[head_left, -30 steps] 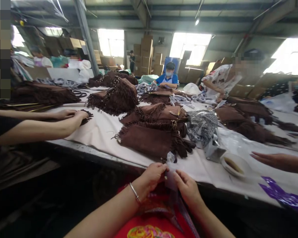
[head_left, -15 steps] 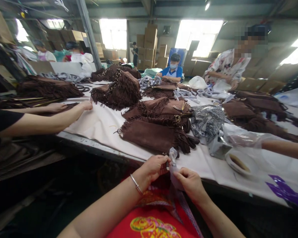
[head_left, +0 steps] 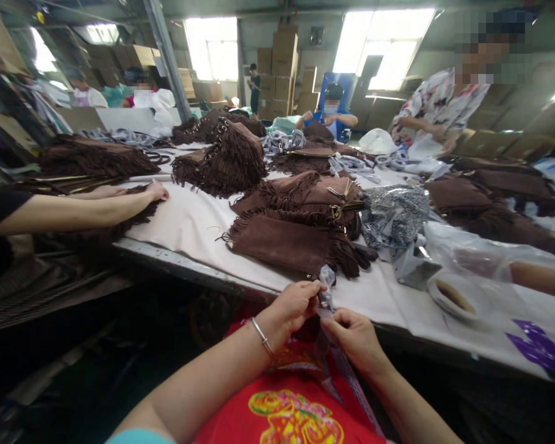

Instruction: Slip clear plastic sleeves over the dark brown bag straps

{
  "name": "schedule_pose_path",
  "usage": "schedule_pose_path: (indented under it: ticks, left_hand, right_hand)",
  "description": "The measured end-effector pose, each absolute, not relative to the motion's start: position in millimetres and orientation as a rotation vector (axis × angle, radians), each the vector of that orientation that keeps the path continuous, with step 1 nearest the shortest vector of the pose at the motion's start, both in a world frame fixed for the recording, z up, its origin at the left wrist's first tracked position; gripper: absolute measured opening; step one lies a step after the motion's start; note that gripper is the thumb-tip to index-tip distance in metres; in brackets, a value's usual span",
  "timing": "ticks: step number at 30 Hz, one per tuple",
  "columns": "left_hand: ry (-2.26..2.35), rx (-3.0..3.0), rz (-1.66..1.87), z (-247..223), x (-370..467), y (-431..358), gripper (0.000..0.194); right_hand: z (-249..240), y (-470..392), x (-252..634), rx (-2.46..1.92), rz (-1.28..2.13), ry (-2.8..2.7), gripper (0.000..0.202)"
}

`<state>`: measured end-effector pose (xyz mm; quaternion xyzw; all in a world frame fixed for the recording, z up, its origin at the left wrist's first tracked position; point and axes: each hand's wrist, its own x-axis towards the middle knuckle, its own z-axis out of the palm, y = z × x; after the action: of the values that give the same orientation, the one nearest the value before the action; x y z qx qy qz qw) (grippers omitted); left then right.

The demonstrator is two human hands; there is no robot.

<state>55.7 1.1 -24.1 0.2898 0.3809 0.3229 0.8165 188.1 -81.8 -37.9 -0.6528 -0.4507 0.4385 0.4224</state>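
Note:
My left hand [head_left: 298,306], with a silver bangle at the wrist, is closed, its thumb and fingers pinching a plastic-wrapped strap [head_left: 326,279] by what looks like a small metal fitting. Just below and to the right, my right hand [head_left: 355,338] is closed on the cloudy plastic wrapping of the same piece. Both hands meet over the table's front edge, above my red apron [head_left: 240,407]. Right behind them a brown fringed suede bag [head_left: 282,243] lies flat on the white-covered table [head_left: 189,216]. What the strap joins to below is hidden by my fingers.
More brown fringed bags [head_left: 222,157] are piled across the table. To the right lie crumpled silver-patterned plastic [head_left: 393,213], a tape roll [head_left: 453,299] and purple plastic [head_left: 536,348]. A co-worker's arms [head_left: 115,209] reach in from the left, another's forearm [head_left: 543,277] from the right.
Both hands stay on the strap, and my left fingers have shifted slightly up and right along it. At the left, the co-worker's hands now have brown fringed material under them near the table edge.

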Motion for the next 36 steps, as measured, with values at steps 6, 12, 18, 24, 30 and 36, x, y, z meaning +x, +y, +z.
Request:
schedule_pose_path:
  ticks: [6, 12, 18, 24, 30, 36]
  left_hand:
    - [0.850, 0.628, 0.699, -23, 57, 0, 0.026]
    - [0.893, 0.662, 0.702, -21, 58, -2, 0.030]
    - [0.894, 0.703, 0.709, -23, 58, -2, 0.032]
    - [0.927, 0.800, 0.734, -25, 58, -3, 0.039]
    - [1.004, 0.916, 0.746, -28, 57, -5, 0.040]
    - [1.095, 1.010, 0.708, -26, 53, -7, 0.036]
  right_hand:
    - [-36, -80, 186, -1.636, 1.130, -1.091, 0.032]
    - [-24, -80, 178, -1.592, 1.276, -0.960, 0.034]
    - [-23, -82, 180, -1.536, 1.341, -0.897, 0.036]
    - [-27, -82, 185, -1.486, 1.394, -0.835, 0.038]
    - [-36, -79, 189, -1.474, 1.461, -0.682, 0.038]
    - [-41, -65, 183, -1.445, 1.509, -0.697, 0.046]
